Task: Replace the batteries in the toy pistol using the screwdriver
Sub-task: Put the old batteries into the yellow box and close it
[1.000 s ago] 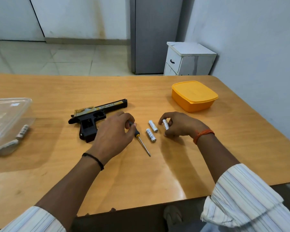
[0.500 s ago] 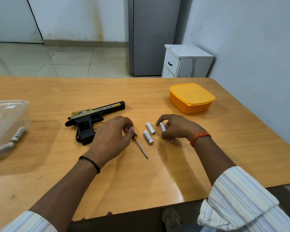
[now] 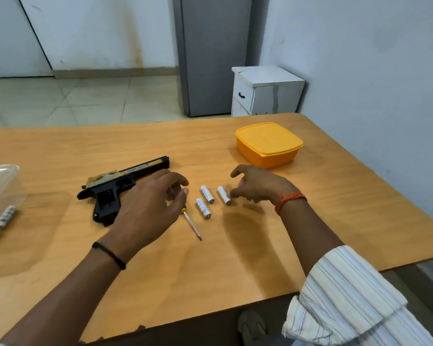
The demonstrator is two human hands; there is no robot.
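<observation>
Sleeves: two striped sleeves (image 3: pixel 348 290) are nearest, pushed up so the arms are bare for the work.
Table: the wooden table (image 3: pixel 160 283) holds everything flat and close, so nothing has to be reached for far away.
Left hand: the left hand (image 3: pixel 148 206) hangs just over the table with its fingers loosely spread. It holds nothing. It is right above the handle end of the screwdriver, so I think it is about to take it or has just let it go.
Screwdriver: the screwdriver (image 3: pixel 192 224) lies flat on the table. Its thin metal tip points toward the person and its handle is hidden under the left hand.
Batteries: three white batteries (image 3: pixel 203 208) lie side by side between the two hands, near each other, easy to pick one at a time.
Right hand: the right hand (image 3: pixel 255 184) has bent fingers, and its fingertips are at the end of the rightmost battery. I cannot tell if it touches it; it does not grip it.
Toy pistol: the toy pistol (image 3: pixel 115 186) lies on its side just left of the left hand. Its grip looks open, maybe waiting for batteries.
Clear box: a clear box (image 3: pixel 0 186) at the far left edge has more batteries by it, perhaps the old ones.
Yellow box: a shut yellow box (image 3: pixel 268 143) sits farther back on the right, out of the way.
</observation>
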